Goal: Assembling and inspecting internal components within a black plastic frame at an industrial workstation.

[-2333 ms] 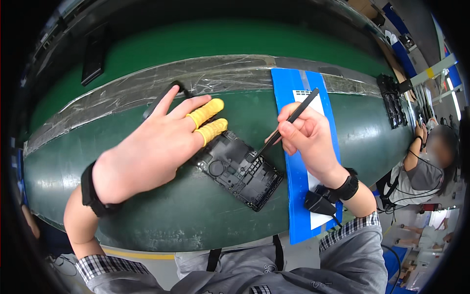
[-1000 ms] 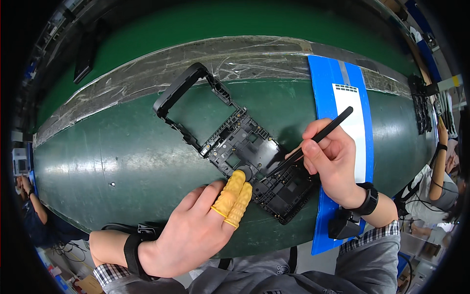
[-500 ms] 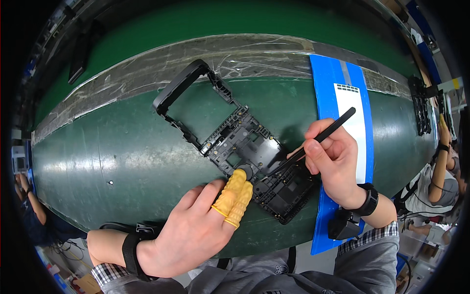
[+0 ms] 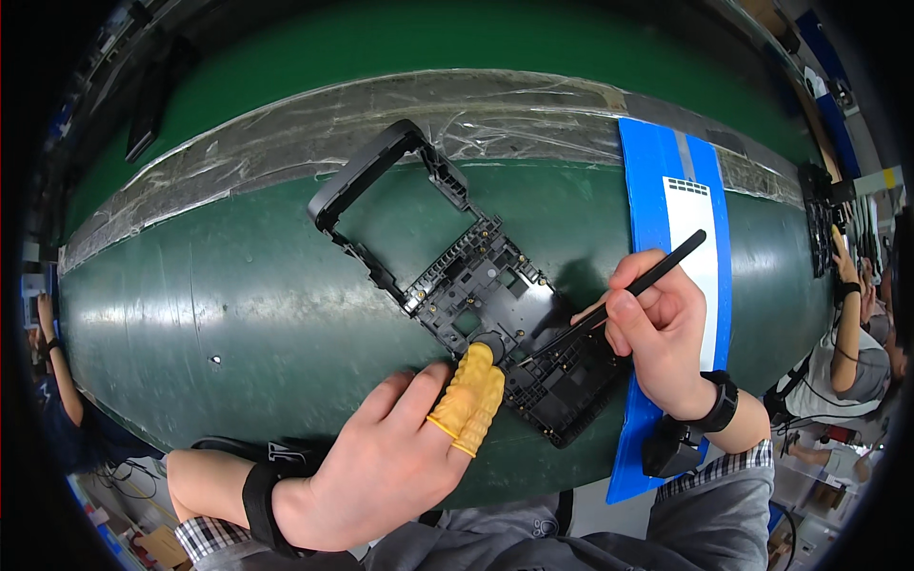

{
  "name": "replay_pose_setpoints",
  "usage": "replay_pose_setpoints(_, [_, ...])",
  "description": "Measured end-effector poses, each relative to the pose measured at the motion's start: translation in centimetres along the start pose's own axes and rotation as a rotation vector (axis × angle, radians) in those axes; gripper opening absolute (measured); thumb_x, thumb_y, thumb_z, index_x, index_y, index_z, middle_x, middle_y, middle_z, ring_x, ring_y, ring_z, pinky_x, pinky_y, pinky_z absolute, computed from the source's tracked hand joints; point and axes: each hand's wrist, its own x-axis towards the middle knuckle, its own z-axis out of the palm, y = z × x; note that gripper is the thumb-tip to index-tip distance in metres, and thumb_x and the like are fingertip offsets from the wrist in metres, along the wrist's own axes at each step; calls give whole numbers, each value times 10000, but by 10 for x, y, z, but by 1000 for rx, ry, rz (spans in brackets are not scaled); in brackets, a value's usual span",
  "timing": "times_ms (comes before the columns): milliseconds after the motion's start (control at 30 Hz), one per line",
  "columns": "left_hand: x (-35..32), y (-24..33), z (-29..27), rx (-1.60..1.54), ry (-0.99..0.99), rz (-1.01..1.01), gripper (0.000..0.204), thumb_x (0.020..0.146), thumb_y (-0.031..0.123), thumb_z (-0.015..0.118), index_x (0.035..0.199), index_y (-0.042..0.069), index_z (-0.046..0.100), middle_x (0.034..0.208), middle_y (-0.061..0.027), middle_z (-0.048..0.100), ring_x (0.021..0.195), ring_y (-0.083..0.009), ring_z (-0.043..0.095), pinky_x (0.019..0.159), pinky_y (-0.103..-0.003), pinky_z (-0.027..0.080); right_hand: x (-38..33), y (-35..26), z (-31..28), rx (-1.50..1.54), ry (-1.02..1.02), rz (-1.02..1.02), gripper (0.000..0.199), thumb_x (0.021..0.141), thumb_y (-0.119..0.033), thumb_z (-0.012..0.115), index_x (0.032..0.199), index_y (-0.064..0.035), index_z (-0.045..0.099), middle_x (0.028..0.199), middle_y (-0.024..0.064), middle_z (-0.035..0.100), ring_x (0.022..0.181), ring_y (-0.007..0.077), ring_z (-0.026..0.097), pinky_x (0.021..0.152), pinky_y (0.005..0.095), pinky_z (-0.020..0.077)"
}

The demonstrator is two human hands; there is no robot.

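A black plastic device housing (image 4: 486, 285) with brass-coloured inserts lies slanted on the green work surface. An open loop frame (image 4: 367, 176) extends from its upper left end, and a rectangular section (image 4: 571, 381) forms its lower right. My left hand (image 4: 390, 438), two fingers covered by yellow finger cots, is closed at the housing's near left edge. Its covered fingertips press by a round dark part (image 4: 489, 344); the thumb is hidden. Pinched like a pen in my right hand (image 4: 657, 328) is a slim black stick-shaped tool (image 4: 671, 259). Its thin tip reaches the housing just right of the round part.
A blue board (image 4: 650, 200) with a white sheet (image 4: 693, 224) lies right of the housing, partly under my right arm. Clear tape covers a grey strip (image 4: 533, 95) across the far side. Dark parts (image 4: 819, 219) stand at far right, with other people working at both sides.
The housing and both hands appear slightly lower and farther right in view, as does the blue board. The tool stays in my right hand, its tip still at the housing near the round part.
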Motion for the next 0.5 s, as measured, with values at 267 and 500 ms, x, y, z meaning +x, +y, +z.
replay_pose_setpoints(267, [3,0,-4,33,19,23,420,577,161,532,981,49,514,1010,-84,480,840,-220,458,694,-290,398,-1,1,-1,42,-27,-23,111,741,31,477,841,6,437,602,30,504,439,18,403,378,141,287])
replay_pose_setpoints(500, [8,1,-2,7,11,18,418,579,173,538,981,59,520,990,-79,493,819,-225,470,685,-293,403,-3,5,-6,27,-30,-22,108,737,29,487,835,11,445,629,28,494,471,24,427,392,140,306])
